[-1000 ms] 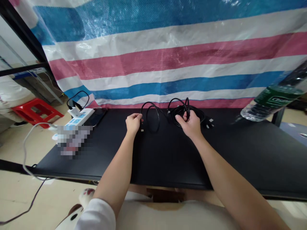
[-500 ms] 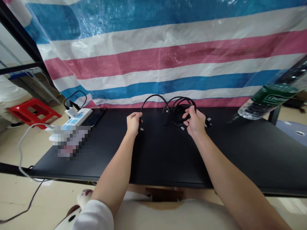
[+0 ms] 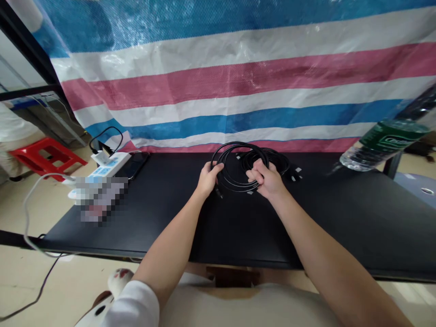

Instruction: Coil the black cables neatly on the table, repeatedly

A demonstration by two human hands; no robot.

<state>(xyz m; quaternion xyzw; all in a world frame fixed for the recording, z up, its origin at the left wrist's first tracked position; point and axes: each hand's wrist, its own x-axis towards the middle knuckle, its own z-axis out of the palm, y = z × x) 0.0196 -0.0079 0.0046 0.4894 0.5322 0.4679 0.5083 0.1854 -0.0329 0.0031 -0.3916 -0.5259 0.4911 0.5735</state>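
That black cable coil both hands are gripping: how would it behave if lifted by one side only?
The cable coil is thin, loose loops, so it would likely sag and spread rather than hold its ring. The left hand and right hand grip opposite sides, which probably keeps it together. It looks light for its size.

Two hands, the left hand (image 3: 206, 178) and the right hand (image 3: 267, 180), share one coil of black cable (image 3: 235, 170). There is one black table (image 3: 340, 218), one power strip (image 3: 111, 167), one phone (image 3: 135, 165), one water bottle (image 3: 384, 143), one red stool (image 3: 46, 156) and one striped tarp (image 3: 238, 81).
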